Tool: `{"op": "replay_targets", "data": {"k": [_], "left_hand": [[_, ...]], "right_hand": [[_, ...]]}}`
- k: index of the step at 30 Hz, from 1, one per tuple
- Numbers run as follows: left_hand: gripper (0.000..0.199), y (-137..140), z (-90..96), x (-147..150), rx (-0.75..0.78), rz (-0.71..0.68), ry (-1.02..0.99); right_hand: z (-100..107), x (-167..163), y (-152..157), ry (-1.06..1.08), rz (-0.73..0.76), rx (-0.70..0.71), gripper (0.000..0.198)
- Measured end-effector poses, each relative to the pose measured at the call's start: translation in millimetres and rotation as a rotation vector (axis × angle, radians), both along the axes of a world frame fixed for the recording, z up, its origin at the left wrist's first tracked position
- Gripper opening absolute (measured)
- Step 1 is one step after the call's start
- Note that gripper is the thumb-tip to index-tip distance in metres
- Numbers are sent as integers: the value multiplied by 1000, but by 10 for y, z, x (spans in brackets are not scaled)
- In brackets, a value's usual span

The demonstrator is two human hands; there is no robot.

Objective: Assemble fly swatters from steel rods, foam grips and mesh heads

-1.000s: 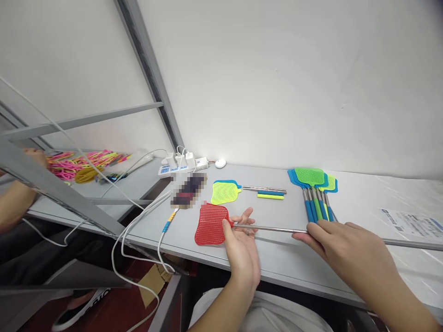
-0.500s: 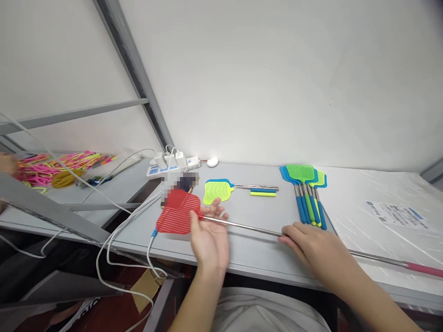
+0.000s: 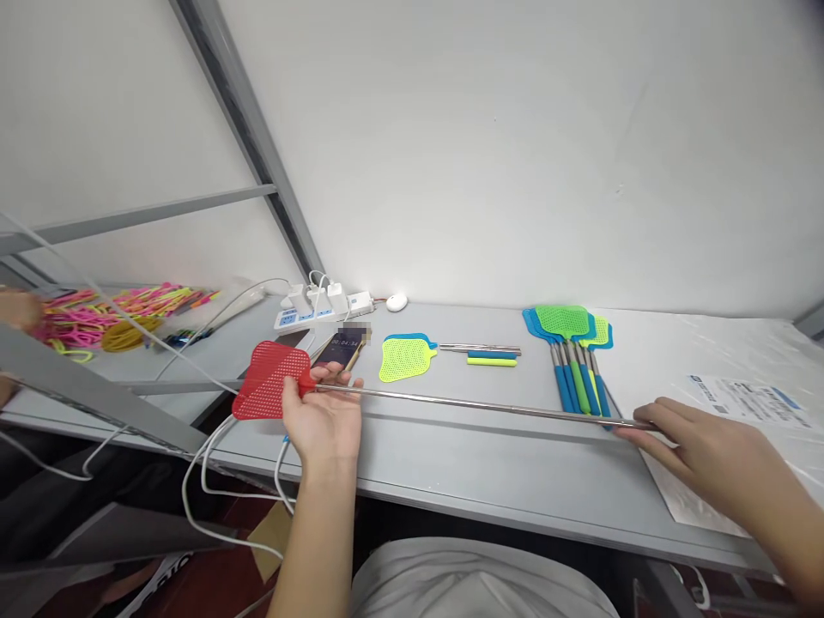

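Note:
A red fly swatter [image 3: 274,382] is stretched out over the desk, its thin metal rod running to the right. My left hand [image 3: 325,421], palm up, holds it at the neck, with the thumb on the neck and the rod across the fingers. Far to the right, my right hand [image 3: 701,442] pinches the rod between thumb and fingers; the handle end does not show. Behind the rod lie a yellow-green swatter head [image 3: 407,359] over a blue one, metal rods [image 3: 480,348], and a blue and a yellow handle sleeve [image 3: 492,362].
Several blue, green and yellow swatters [image 3: 566,322] lie fanned near the wall. A white wrapped sheet [image 3: 714,343] covers the right side. A phone [image 3: 344,348], a power strip [image 3: 302,318] and white cables are at left. Colourful strips [image 3: 129,309] and another person's hand [image 3: 19,309] are beyond the frame.
My left hand has moved left with the swatter head. My right hand has slid outward to the right, and a longer stretch of rod shows between the hands.

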State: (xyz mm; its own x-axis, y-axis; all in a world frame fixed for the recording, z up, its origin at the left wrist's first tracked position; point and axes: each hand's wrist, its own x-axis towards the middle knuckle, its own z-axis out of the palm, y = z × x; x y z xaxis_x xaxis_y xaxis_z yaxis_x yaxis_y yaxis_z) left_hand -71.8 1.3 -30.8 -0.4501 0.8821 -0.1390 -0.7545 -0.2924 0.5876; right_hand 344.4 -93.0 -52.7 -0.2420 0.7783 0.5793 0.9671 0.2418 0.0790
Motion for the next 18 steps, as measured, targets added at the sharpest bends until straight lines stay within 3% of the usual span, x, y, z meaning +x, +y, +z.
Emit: {"op": "replay_targets", "data": {"k": [5,9,11,14,18], "left_hand": [[38,17,26,27,12,158,77],[38,-60,-9,247,26,167,88],[39,-108,-55,440,-1,122,72],[37,-176,-124,747,12,-101,74],[38,-306,-124,1060,21,-117,94]], "right_hand": [[-157,144,43,-191,-34,16,50],[-73,117,34,-271,-18,32,54],[8,9,16,-296,23,28,53],[116,-219,11,-280,52,-41,52],[216,-524,60,-242,-17,-10,53]]}}
